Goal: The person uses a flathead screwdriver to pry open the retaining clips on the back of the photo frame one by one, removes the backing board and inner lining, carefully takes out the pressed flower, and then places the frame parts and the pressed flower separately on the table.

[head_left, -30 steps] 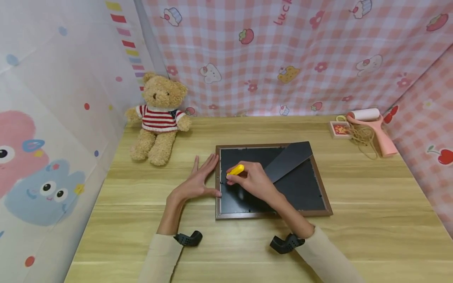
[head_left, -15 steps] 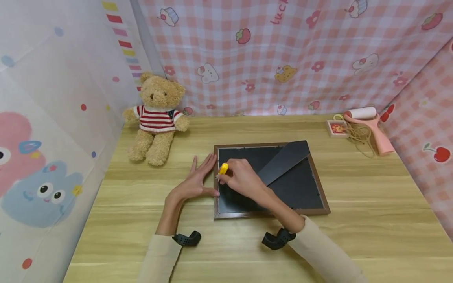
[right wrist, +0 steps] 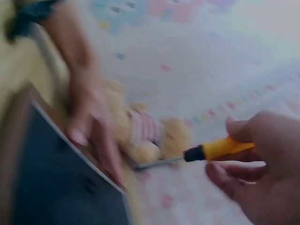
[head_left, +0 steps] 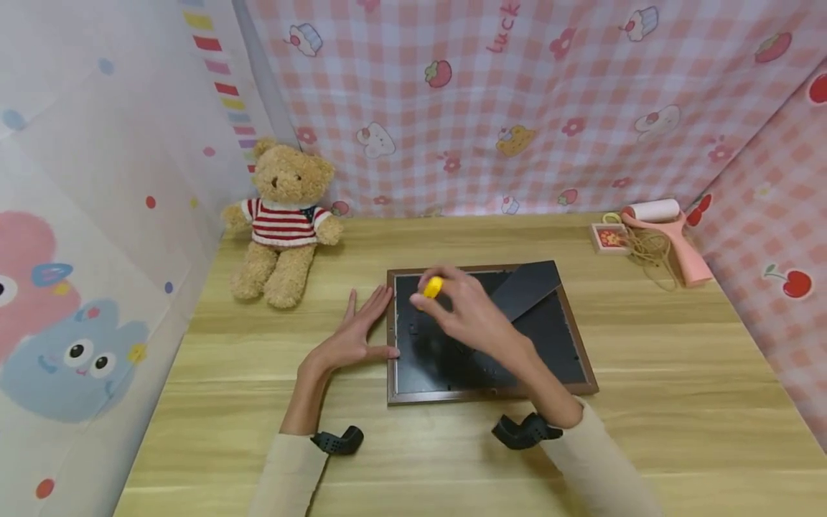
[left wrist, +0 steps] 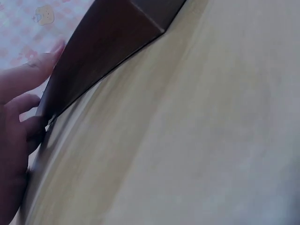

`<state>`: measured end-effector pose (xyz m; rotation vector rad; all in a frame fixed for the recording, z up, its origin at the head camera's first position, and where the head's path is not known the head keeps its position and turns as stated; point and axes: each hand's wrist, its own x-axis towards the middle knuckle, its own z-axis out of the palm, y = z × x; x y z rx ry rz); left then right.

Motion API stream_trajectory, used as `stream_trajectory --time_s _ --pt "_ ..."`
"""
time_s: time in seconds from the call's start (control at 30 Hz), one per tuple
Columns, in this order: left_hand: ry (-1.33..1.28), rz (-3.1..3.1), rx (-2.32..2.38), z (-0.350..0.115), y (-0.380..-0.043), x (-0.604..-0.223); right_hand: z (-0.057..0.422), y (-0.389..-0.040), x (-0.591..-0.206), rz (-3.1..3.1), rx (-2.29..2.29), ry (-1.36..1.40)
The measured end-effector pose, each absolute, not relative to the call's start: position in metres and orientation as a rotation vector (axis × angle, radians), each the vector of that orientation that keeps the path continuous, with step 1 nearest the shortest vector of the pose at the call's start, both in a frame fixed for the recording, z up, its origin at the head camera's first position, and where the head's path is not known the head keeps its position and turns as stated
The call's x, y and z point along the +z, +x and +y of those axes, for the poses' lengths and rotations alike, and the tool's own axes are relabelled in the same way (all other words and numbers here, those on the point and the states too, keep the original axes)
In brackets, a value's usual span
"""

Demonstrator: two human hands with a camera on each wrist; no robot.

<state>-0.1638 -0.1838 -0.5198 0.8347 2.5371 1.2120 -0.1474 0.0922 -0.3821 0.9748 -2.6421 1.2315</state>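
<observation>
A brown picture frame [head_left: 446,396] lies face down on the wooden table, its black back panel [head_left: 549,359] and slanting stand leg [head_left: 530,291] facing up. My left hand [head_left: 349,341] rests along the frame's left side, fingers spread and thumb on the edge; the left wrist view shows its fingers at the frame's outer side. With my right hand [head_left: 468,316] I hold a screwdriver [right wrist: 222,147] by its yellow handle above the panel's left part. In the right wrist view its metal shaft [right wrist: 159,163] points toward the left hand, the tip apart from the frame.
A teddy bear [head_left: 284,222] in a striped sweater sits at the back left. At the back right lie a pink-handled lint roller [head_left: 685,248], a bundle of twine [head_left: 649,248] and a small framed picture [head_left: 609,238]. Patterned cloths hang behind and at both sides.
My right hand moved left with the screwdriver to the frame's left edge, then rose back to the right, away from it. The left hand stays against the frame.
</observation>
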Motion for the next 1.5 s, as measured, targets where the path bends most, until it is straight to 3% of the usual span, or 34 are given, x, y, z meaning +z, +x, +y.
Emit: stream_trajectory --time_s 0.13,0.33,0.5,0.8,1.3,1.5 --pt "0.799 2.593 1.212 -0.181 -0.153 -0.512 0.134 -0.177 -0.374 -2.591 1.133 0.806" --pt "0.731 2.604 1.246 -0.170 -0.130 -0.507 0.204 -0.251 -0.403 -2.838 0.785 0.616" --pt "0.724 2.527 1.183 -0.157 -0.092 -0.505 0.250 -0.267 -0.420 -3.076 0.684 0.605" --pt "0.757 2.606 1.079 -0.149 -0.068 -0.497 0.273 -0.255 -0.421 -3.168 0.748 0.620" --pt "0.267 3.069 0.988 -0.168 -0.106 -0.478 0.311 -0.190 -0.411 -3.352 0.877 0.636" --pt "0.325 2.990 1.157 -0.156 -0.116 -0.491 0.316 -0.147 -0.418 -3.305 0.997 0.643"
